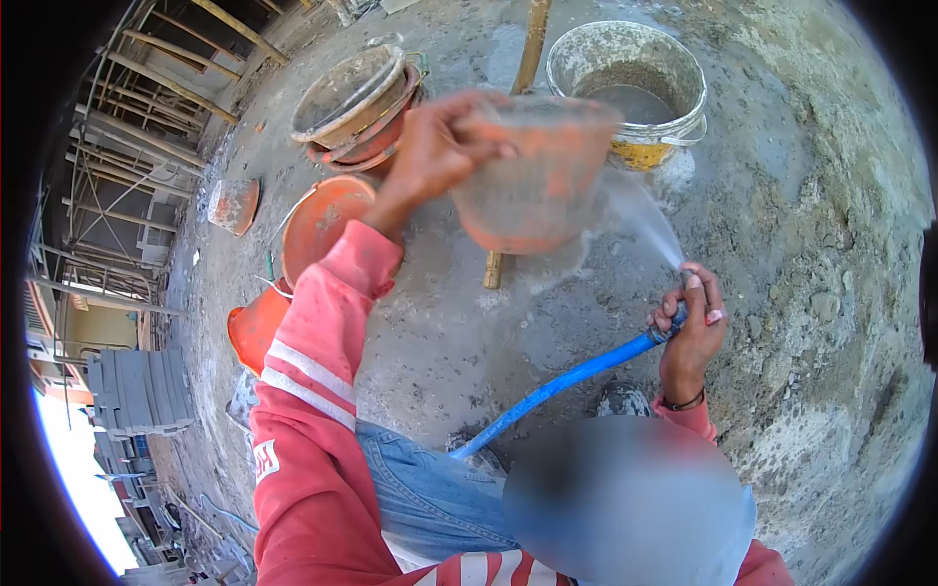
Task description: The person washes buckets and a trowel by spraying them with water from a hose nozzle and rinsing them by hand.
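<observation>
My left hand (435,151), in a red sleeve with white stripes, grips the rim of an orange bucket (537,186) smeared with grey cement. The bucket is tilted and blurred by motion, held above the ground. Closed around the end of a blue hose (572,381) is my right hand (692,327), its thumb near the nozzle. A spray of water (645,217) fans from the hose end against the bucket's right side. Behind that spray stands a large white and yellow bucket (701,93), with greyish liquid inside.
Stacked cement-caked tubs (337,98) lie at the upper left. Below them are an orange bucket (322,220) on its side and another orange bucket (252,327). A wooden pole (532,49) lies on the wet ground. Grey blocks (142,391) are piled far left.
</observation>
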Tool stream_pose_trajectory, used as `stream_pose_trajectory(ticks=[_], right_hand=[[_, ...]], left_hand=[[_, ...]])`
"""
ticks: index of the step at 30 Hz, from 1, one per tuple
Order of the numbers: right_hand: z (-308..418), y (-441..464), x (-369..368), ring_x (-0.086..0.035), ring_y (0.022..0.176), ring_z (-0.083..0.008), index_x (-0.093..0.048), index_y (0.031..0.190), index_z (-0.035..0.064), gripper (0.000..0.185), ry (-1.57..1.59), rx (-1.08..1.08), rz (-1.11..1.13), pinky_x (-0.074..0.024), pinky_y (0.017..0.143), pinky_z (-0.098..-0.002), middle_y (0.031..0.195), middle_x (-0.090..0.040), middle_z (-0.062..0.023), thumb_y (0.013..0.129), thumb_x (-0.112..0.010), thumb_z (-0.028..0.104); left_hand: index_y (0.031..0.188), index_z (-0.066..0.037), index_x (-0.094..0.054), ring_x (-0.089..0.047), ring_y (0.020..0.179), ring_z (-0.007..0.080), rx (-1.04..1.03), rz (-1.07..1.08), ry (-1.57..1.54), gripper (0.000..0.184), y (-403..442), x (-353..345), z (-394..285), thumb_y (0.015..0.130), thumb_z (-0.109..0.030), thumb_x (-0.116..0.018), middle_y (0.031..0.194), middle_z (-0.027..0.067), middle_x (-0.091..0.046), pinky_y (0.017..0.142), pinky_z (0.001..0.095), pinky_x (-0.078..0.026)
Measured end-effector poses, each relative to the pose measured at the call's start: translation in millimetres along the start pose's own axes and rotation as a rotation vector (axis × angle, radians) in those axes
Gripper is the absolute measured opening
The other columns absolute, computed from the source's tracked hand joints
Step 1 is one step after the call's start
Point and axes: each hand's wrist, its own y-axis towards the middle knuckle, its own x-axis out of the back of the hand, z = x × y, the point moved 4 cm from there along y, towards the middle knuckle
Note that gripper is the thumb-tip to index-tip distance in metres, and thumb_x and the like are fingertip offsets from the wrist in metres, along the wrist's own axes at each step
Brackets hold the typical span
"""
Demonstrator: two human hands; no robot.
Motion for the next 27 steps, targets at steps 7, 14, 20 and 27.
stream_pose_trajectory(ticks=[7,14,20,27], right_hand=[[36.4,-24.2,-25.8,-0.046,0.049,-0.0083,-0.060,0.114,0.0055,0.018,0.061,0.144,0.131,-0.0451,0.049,-0.0269,0.061,-0.050,-0.0022,0.105,-0.051,0.018],[32.3,-14.0,-58.5,-0.048,0.048,-0.0059,-0.060,0.112,0.0046,0.014,-0.238,0.046,0.287,-0.0401,0.045,-0.0236,0.059,-0.052,0.0005,0.105,-0.053,0.014],[28.3,-11.5,-82.2,-0.047,0.049,-0.0045,-0.060,0.112,0.0042,0.012,-0.257,0.026,0.365,-0.0372,0.045,-0.0226,0.059,-0.052,0.0016,0.104,-0.055,0.012],[37.6,-21.2,-90.9,-0.046,0.051,-0.0038,-0.060,0.113,0.0035,0.014,-0.201,0.081,0.378,-0.0350,0.045,-0.0223,0.059,-0.050,0.0026,0.104,-0.055,0.013]], left_hand=[[0.103,-0.022,-0.070,-0.058,0.091,0.0164,-0.580,0.091,0.791,0.035,-47.6,-35.4,28.9,0.070,-0.018,-0.081,0.089,-0.0075,-0.068,0.098,0.0495,-0.031],[0.111,-0.017,-0.072,-0.059,0.102,0.0223,-0.541,0.142,0.664,0.031,-75.7,-35.2,64.6,0.081,-0.024,-0.078,0.094,0.0015,-0.066,0.104,0.0507,-0.034],[0.130,-0.010,-0.064,-0.055,0.122,0.0338,0.186,-0.353,0.579,0.058,-63.4,-9.7,107.5,0.082,-0.040,-0.080,0.134,0.0159,-0.057,0.102,0.0498,-0.043],[0.146,-0.002,-0.040,-0.062,0.116,0.0368,0.967,-0.195,-0.720,0.073,-49.1,-17.5,178.0,0.083,-0.015,-0.073,0.139,0.0197,-0.052,0.089,0.0576,-0.054]])
